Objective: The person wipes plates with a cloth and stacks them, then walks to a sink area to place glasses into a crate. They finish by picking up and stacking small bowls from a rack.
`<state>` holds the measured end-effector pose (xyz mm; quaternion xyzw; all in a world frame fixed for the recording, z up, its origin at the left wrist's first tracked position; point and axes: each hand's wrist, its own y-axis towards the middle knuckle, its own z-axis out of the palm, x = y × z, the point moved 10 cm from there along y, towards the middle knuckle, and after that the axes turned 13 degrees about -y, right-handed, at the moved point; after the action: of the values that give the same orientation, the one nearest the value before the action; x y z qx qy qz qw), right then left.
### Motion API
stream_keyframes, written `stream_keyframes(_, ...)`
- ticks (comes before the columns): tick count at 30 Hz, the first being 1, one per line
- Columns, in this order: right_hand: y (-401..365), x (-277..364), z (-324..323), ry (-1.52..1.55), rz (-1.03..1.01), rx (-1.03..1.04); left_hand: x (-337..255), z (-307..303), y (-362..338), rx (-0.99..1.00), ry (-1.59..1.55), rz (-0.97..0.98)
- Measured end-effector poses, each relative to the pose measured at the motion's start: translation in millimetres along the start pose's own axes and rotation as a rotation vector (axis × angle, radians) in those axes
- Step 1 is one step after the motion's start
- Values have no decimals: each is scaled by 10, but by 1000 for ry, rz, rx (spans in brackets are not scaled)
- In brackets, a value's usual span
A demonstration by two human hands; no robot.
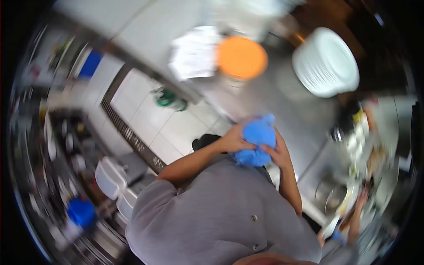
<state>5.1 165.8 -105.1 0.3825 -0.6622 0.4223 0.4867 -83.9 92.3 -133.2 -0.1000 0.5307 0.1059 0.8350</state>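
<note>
A bunched blue cloth (259, 133) is gathered between my two hands, in front of my grey shirt. My left hand (235, 140) grips its left side, thumb pressed on the front. On the other side, my right hand (280, 153) has its fingers and thumb closed on the cloth. Motion blur softens the fingers. Both hands are close to the edge of a steel counter (287, 115). Farther up on the counter stand a container with an orange lid (242, 57) and a stack of white dishes (324, 64).
White paper (194, 53) lies beside the orange-lidded container. A green object (167, 98) is over the tiled floor, near a long drain grate (128, 132). White bins (110, 176) are at left. At lower right, another person's hand (362, 198) reaches among food and dishes.
</note>
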Motion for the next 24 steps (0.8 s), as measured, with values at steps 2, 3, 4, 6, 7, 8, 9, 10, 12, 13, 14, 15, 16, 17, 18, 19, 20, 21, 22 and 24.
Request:
stream_keyframes(2, 122, 8, 404, -149, 10, 172, 4, -430, -378, -100, 155, 18)
stream_keyframes(3, 192, -58, 623, -210, 21, 263, -72, -648, -617, -172, 181, 39)
stream_keyframes(4, 282, -157, 820, -229, 49, 264, -193, -945, -908, -289, 209, 77)
stream_keyframes(6, 544, -446, 1226, -424, 143, 305, -275, -1446, -1467, -416, 174, 15)
stream_keyframes(7, 674, -598, 1415, -611, 204, 334, -362, -1736, -1790, -493, 179, 37)
stream_keyframes(8, 800, -624, 1709, -626, 170, 387, -415, -2084, -2166, -614, 315, -30)
stream_keyframes(9, 881, -693, 2030, -1061, 52, 564, -466, -2390, -2519, -723, 443, -104)
stream_keyframes(10, 931, -728, 2305, -1499, -85, 712, -601, -2635, -2920, -843, 493, -159)
stream_keyframes(12, 1121, -853, 2824, -1342, -215, 753, -810, -2998, -3577, -983, 530, -216)
stream_keyframes(13, 1168, -803, 3087, -1160, -297, 768, -924, -3170, -3875, -1088, 448, -247)
stream_keyframes(14, 1229, -534, 3357, -1165, -211, 782, -979, -3315, -4109, -1181, 369, -284)
stream_keyframes(15, 1287, -171, 3635, -893, -205, 745, -998, -3411, -4138, -1174, 374, -295)
stream_keyframes(16, 1385, -205, 3813, -335, -103, 658, -1034, -3444, -3958, -1087, 370, -177)
stream_keyframes(17, 1432, 199, 4014, -77, -41, 626, -1028, -3422, -3721, -975, 354, -67)
stream_keyframes(18, 1504, 450, 4261, 226, -119, 624, -884, -3396, -3505, -905, 349, -92)
stream_keyframes(19, 1621, -16, 4351, -28, -40, 721, -762, -3350, -3255, -807, 129, 13)
stream_keyframes(20, 1684, 465, 4490, 2, -116, 640, -726, -3321, -3043, -689, -92, 101)
stream_keyframes(21, 1892, 491, 4406, 3, -113, 541, -786, -3374, -2914, -593, -81, 75)
stream_keyframes(22, 2098, 466, 4450, -57, -86, 515, -895, -3558, -2967, -583, -213, 82)
stream_keyframes(24, 2368, 425, 4616, -101, -63, 490, -867, -4073, -3413, -673, -322, -16)
